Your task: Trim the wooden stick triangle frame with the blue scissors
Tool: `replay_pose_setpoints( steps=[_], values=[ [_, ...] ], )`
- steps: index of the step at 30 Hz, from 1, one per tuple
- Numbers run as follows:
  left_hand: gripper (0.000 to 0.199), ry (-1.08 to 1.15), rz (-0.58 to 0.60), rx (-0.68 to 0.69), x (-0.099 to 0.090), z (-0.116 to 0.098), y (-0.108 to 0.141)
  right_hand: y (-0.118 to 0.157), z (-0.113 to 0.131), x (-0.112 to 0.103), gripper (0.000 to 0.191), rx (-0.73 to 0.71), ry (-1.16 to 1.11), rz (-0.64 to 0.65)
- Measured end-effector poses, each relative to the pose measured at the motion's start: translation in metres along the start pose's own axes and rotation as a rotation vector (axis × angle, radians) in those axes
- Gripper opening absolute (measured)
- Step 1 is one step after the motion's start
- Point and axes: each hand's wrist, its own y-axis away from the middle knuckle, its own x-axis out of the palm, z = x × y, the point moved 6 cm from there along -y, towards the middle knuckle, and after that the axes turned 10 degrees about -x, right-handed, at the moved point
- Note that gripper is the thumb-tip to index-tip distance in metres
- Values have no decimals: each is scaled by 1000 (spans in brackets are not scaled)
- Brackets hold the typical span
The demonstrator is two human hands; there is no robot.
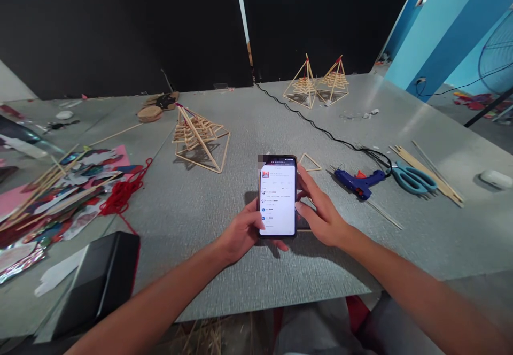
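The step in hand looks like reading or scrolling on a phone (278, 197), held upright in the view above the bench (224, 285) with its screen lit towards the wearer. The left hand (240, 232) has its grip closed on the phone's lower left side, thumb over the screen's edge and fingertips showing below. The right hand (324, 213) has its grip on the right edge; how firmly it presses cannot be told.

Just beyond the phone to the right lies a small stick triangle (314, 162), partly covered. Farther right of it are a blue glue gun (356, 183) and scissors (397, 169). Left of and beyond the phone stands a stick pyramid (199, 137), with red yarn (120, 197) farther left.

As a judgement, another touch on the screen calls for one steady hand and a free thumb or finger; handling any tool calls for freeing a hand first.
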Motion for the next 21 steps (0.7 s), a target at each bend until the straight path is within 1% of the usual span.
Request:
replay_pose_setpoints(
  steps=[7,11,16,21],
  values=[
    [57,0,-20,-26,-3,4,-2,0,0,0,81,-9,-5,0],
    [59,7,-15,-24,-3,3,-4,1,-1,0,81,-13,5,2],
    [57,14,-8,-23,-4,4,-4,1,-1,-1,80,-27,-1,-5],
    [57,22,6,-26,-4,4,-3,1,-1,-1,80,3,24,13]
  ],
)
